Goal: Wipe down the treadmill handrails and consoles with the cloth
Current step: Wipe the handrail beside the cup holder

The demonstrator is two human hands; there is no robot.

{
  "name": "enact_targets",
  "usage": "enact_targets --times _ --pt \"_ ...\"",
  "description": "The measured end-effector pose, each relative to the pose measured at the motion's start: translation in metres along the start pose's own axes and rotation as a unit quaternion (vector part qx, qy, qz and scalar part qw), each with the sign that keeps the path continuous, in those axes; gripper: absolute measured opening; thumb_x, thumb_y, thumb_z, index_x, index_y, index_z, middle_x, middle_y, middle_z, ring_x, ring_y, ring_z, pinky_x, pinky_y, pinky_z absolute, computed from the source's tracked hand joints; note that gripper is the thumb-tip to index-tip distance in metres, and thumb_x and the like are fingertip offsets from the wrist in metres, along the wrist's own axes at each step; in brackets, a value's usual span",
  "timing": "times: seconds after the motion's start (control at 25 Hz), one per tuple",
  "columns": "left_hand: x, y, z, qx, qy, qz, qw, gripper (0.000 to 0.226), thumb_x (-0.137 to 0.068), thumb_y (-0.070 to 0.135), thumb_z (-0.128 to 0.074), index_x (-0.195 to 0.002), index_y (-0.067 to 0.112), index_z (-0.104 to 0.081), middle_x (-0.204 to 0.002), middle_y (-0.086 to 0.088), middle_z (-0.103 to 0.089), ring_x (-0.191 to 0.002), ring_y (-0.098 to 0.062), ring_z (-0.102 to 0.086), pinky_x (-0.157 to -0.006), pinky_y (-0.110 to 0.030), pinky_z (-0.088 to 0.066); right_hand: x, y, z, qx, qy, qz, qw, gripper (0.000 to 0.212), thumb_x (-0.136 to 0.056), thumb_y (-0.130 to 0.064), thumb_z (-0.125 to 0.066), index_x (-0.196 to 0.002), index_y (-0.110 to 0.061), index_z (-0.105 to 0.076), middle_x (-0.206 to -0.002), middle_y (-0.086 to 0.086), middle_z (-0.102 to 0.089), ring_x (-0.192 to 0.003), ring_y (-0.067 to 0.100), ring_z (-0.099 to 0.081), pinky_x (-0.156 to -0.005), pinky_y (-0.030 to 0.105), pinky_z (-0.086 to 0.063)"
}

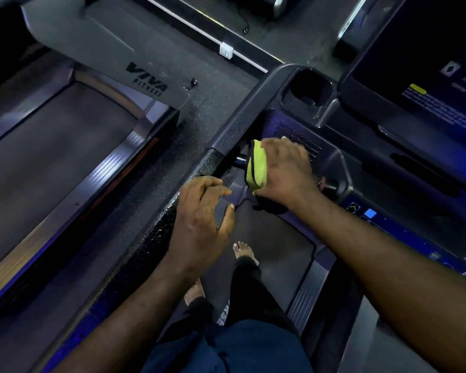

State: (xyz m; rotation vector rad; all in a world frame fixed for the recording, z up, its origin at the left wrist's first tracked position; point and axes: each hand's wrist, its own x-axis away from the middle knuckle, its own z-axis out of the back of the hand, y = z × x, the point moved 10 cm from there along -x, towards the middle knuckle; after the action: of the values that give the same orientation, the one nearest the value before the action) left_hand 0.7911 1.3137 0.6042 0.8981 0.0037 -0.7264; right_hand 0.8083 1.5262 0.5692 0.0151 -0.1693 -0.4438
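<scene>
I stand on a treadmill, looking down. My right hand is closed around a yellow-green cloth with a dark edge and presses it on a short dark grip bar under the console. The console has a cup holder and a dark screen. My left hand hovers with fingers curled and apart next to the textured black left handrail, holding nothing. Water droplets speckle the handrail.
A second treadmill marked VIVA FITNESS stands on the left, with a strip of dark floor between. Lit blue buttons sit on the console panel at right. My bare feet are on the belt below.
</scene>
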Motion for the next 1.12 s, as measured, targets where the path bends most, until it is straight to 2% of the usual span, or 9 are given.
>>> enact_targets --times 0.16,0.28,0.48,0.68,0.8,0.88,0.92,1.04,1.12 --pt "-0.005 -0.003 0.004 0.002 0.027 0.012 1.000 0.025 -0.087 0.006 -0.080 -0.111 0.008 -0.072 -0.123 -0.007 -0.062 -0.122 -0.013 -0.047 -0.109 -0.020 -0.033 -0.024 -0.033 0.001 0.102 0.010 -0.024 0.994 0.087 -0.068 -0.051 -0.080 -0.137 -0.008 -0.048 -0.120 0.013 -0.064 -0.108 0.033 -0.062 -0.090 0.048 -0.053" --pt "-0.009 0.005 0.000 0.011 0.035 -0.002 0.999 0.026 -0.084 0.003 -0.080 -0.109 0.006 -0.072 -0.120 -0.009 -0.063 -0.120 -0.014 -0.049 -0.109 -0.023 -0.035 -0.037 -0.042 0.006 0.053 -0.041 -0.053 0.996 0.060 -0.072 -0.049 -0.077 -0.119 -0.015 -0.065 -0.115 0.009 -0.069 -0.106 0.033 -0.067 -0.083 0.042 -0.053" --pt "-0.008 0.004 0.005 0.020 0.027 0.012 0.999 0.026 -0.088 0.010 -0.078 -0.113 0.011 -0.071 -0.124 -0.004 -0.060 -0.122 -0.005 -0.042 -0.108 -0.026 -0.040 -0.059 -0.015 -0.017 -0.160 -0.251 -0.167 0.940 0.073 -0.043 -0.049 -0.086 -0.107 -0.017 -0.073 -0.107 0.007 -0.074 -0.092 0.027 -0.072 -0.079 0.034 -0.060" --pt "-0.008 -0.016 0.010 0.012 0.034 0.037 0.999 0.026 -0.089 0.010 -0.078 -0.113 0.010 -0.070 -0.125 -0.005 -0.061 -0.123 -0.015 -0.048 -0.108 -0.026 -0.040 -0.023 -0.048 0.003 0.072 0.016 -0.066 0.995 0.058 -0.075 -0.055 -0.072 -0.117 -0.016 -0.062 -0.113 0.010 -0.066 -0.104 0.033 -0.064 -0.080 0.042 -0.050" --pt "-0.010 -0.010 0.000 0.004 0.028 -0.001 1.000 0.025 -0.086 0.004 -0.079 -0.110 0.006 -0.072 -0.121 -0.008 -0.063 -0.120 -0.018 -0.051 -0.107 -0.029 -0.042 -0.052 -0.037 -0.006 -0.034 -0.115 -0.096 0.988 0.061 -0.067 -0.052 -0.079 -0.116 -0.017 -0.068 -0.116 0.009 -0.071 -0.106 0.034 -0.069 -0.079 0.039 -0.052" --pt "-0.009 0.000 -0.003 0.012 0.034 -0.020 0.999 0.022 -0.085 0.002 -0.078 -0.106 0.005 -0.073 -0.118 -0.009 -0.064 -0.116 -0.020 -0.054 -0.104 -0.037 -0.046 -0.063 -0.022 -0.015 -0.118 -0.228 -0.155 0.954 0.068 -0.051 -0.049 -0.084 -0.111 -0.020 -0.072 -0.113 0.007 -0.072 -0.104 0.033 -0.071 -0.084 0.037 -0.057" --pt "-0.009 0.004 -0.004 0.010 0.035 -0.025 0.999 0.021 -0.085 0.001 -0.078 -0.105 0.005 -0.073 -0.117 -0.009 -0.065 -0.116 -0.021 -0.056 -0.103 -0.039 -0.047 -0.065 -0.019 -0.015 -0.132 -0.230 -0.164 0.950 0.067 -0.048 -0.049 -0.085 -0.107 -0.021 -0.071 -0.111 0.007 -0.071 -0.101 0.032 -0.071 -0.085 0.038 -0.058" --pt "-0.011 0.001 -0.004 -0.002 0.025 -0.027 0.999 0.023 -0.085 0.002 -0.079 -0.107 0.006 -0.073 -0.118 -0.009 -0.065 -0.118 -0.022 -0.056 -0.107 -0.037 -0.045 -0.038 -0.039 -0.004 0.013 -0.036 -0.087 0.995 0.053 -0.069 -0.049 -0.075 -0.111 -0.019 -0.063 -0.109 0.008 -0.066 -0.100 0.033 -0.065 -0.080 0.041 -0.049" --pt "-0.011 -0.005 -0.005 -0.019 0.016 -0.022 0.999 0.025 -0.086 0.004 -0.078 -0.110 0.004 -0.072 -0.121 -0.011 -0.066 -0.119 -0.023 -0.055 -0.113 -0.030 -0.038 -0.018 -0.049 0.001 0.066 0.052 -0.060 0.995 0.053 -0.074 -0.049 -0.071 -0.116 -0.017 -0.060 -0.112 0.009 -0.064 -0.101 0.033 -0.062 -0.080 0.042 -0.048"
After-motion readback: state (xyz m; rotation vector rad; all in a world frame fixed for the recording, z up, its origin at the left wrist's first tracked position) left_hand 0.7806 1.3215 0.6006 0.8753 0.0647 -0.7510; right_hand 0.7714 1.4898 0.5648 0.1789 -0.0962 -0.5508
